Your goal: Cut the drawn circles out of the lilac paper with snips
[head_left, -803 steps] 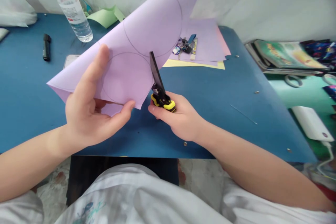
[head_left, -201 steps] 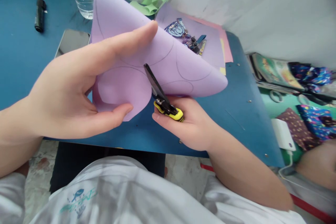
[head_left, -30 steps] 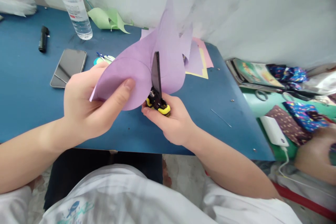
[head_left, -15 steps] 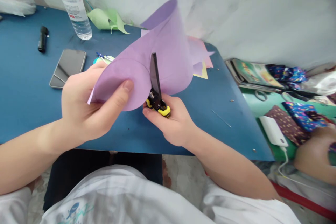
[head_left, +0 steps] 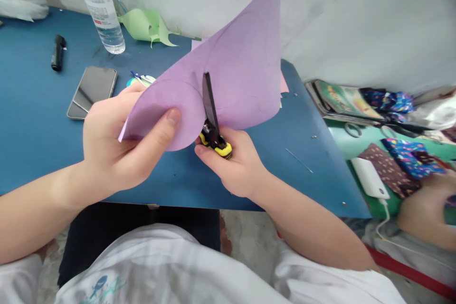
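Observation:
Pinched between the thumb and fingers of my left hand (head_left: 128,137) is a sheet of purple paper (head_left: 245,61). Faint curved pencil lines run across it, and its near edge is cut in a rounded shape beside my thumb. My right hand (head_left: 238,161) is closed around the yellow and black handles of a pair of scissors (head_left: 215,140). One dark blade stands in front of the paper, along the border of the rounded part; the other blade is hidden behind the sheet. Most of my right fingers are out of sight under the handles.
On the blue table (head_left: 192,180) are a phone (head_left: 94,92), a black marker (head_left: 57,52), a water bottle (head_left: 105,19) and green paper scraps (head_left: 144,26). At right, a green table (head_left: 342,142) holds books (head_left: 342,99), a white power bank (head_left: 370,178) and patterned cloth (head_left: 409,156). Another person's hand (head_left: 427,209) is there.
The free right part of the purple paper has uncurled and swung up and to the right, now covering more of the scraps behind it. Both hands and the scissors have barely moved.

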Tool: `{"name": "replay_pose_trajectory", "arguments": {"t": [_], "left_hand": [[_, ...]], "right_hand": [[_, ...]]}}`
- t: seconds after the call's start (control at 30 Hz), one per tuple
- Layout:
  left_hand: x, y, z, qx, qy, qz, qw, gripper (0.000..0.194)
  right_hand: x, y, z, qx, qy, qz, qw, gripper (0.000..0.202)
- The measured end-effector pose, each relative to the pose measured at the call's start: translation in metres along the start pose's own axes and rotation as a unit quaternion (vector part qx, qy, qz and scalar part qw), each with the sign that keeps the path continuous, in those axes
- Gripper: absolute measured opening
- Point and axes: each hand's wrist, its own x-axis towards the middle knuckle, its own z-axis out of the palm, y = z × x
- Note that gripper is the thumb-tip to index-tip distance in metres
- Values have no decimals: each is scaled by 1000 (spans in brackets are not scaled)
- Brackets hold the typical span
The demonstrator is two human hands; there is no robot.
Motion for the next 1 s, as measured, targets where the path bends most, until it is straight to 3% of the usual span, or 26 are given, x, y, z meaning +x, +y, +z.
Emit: {"name": "replay_pose_trajectory", "arguments": {"t": [0.3,0.53,1.0], "left_hand": [[-1,10,1,5,18,-36,999,51],[0,1,0,-26,3,-21,999,52],[2,4,-1,-27,-4,-20,999,55]], "right_hand": [[1,0,-1,-10,1,-6,1000,27],[0,-4,-3,0,-5,17,1000,26],[-1,-3,-6,-25,-15,38,999,32]]}}
